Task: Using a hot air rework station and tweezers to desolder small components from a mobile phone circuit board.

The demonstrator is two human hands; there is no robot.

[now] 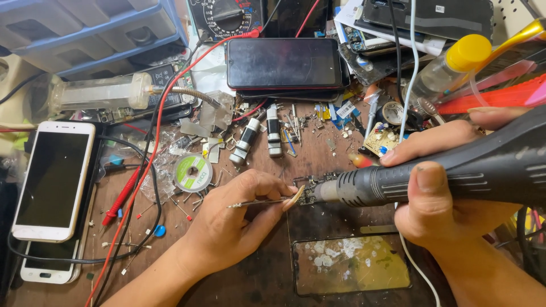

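A: Cluttered wooden bench (318, 165), parts and wires everywhere. What's being held at centre frame?

B: Small circuit board (310, 190), lying on the bench at centre. Hot-air handle (455, 170) is gripped by the right hand (438, 193), fingers wrapped tight round the black body, thumb on top; its metal nozzle is aimed at the board's right edge, v. close. Tweezers (259, 202) are pinched by the left hand (239, 222) between thumb and forefinger, tips at the board's left side. Whether a part is caught in the tips can't be told.

A: How is this step done well?

B: Judged from here: nozzle should be kept just off the board and moved in small circles, so heat isn't parked on one spot. Tweezers are best held light, w/ no prying until solder gives. Left wrist can be rested on the bench for steadiness.

A: Hazards nearby?

B: Red probe lead (149, 165) at left, white cable (410, 74) at upper right, and the glass panel (351, 265) at lower centre should be kept out of the hot air.
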